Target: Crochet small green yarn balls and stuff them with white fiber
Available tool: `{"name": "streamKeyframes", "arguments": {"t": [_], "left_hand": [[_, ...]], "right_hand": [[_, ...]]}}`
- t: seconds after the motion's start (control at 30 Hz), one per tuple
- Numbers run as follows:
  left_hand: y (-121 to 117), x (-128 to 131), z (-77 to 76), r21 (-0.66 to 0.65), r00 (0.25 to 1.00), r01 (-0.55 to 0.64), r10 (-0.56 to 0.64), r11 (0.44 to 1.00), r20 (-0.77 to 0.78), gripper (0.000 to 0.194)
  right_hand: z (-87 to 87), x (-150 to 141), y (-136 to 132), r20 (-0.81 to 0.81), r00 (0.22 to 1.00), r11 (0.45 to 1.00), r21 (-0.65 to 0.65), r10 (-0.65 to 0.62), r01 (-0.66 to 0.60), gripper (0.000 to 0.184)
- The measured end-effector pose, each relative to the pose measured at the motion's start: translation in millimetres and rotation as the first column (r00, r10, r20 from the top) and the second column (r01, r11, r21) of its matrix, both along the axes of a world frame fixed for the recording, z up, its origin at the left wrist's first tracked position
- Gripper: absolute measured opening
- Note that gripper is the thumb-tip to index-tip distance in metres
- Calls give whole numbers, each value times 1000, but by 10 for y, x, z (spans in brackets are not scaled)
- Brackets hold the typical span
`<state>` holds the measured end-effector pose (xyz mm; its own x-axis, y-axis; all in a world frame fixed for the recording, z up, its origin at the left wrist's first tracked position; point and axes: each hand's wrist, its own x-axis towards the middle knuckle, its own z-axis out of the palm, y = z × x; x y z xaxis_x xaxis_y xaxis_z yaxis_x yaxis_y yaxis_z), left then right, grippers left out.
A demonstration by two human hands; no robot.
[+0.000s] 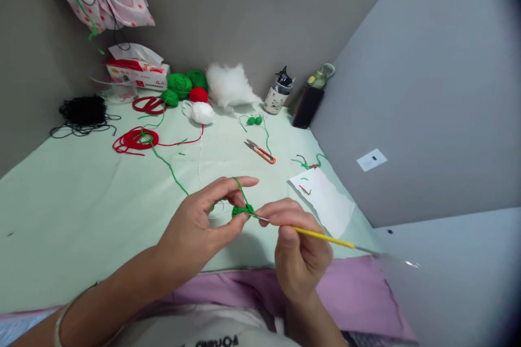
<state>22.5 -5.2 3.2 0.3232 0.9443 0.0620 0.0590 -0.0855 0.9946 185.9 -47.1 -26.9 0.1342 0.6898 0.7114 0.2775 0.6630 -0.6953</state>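
Between the thumb and fingers of my left hand (pixel 199 222) is a small green crochet piece (pixel 243 211). Green yarn (pixel 240 190) runs from the piece up over my raised left index finger. My right hand (pixel 301 246) grips a crochet hook (pixel 323 236) with a yellow handle and metal ends. The hook's near tip meets the green piece, though whether it sits inside a stitch cannot be made out. A green strand (pixel 173 173) trails over the table from a small green ball (pixel 170 98) towards my left hand.
Orange thread snips (pixel 260 152) and two small green balls (pixel 254 120) lie ahead. White paper (pixel 325 200) with yarn scraps is at right. Farther back are red yarn (pixel 140 139), black yarn (pixel 83 111), white stuffing (pixel 232 87), a tissue box (pixel 138 71), a pen cup (pixel 278 96) and a bottle (pixel 311 100).
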Motion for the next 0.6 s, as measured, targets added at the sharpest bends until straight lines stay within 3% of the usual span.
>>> {"name": "streamKeyframes", "arguments": {"t": [0.2, 0.6], "left_hand": [[-4, -3, -28, 128, 998, -25, 32, 991, -49, 37], [-8, -13, -10, 103, 998, -16, 22, 995, -61, 32]], "right_hand": [[-9, 37, -43, 189, 982, 999, 43, -20, 12, 20], [29, 60, -36, 246, 968, 995, 90, -58, 37, 20]]}}
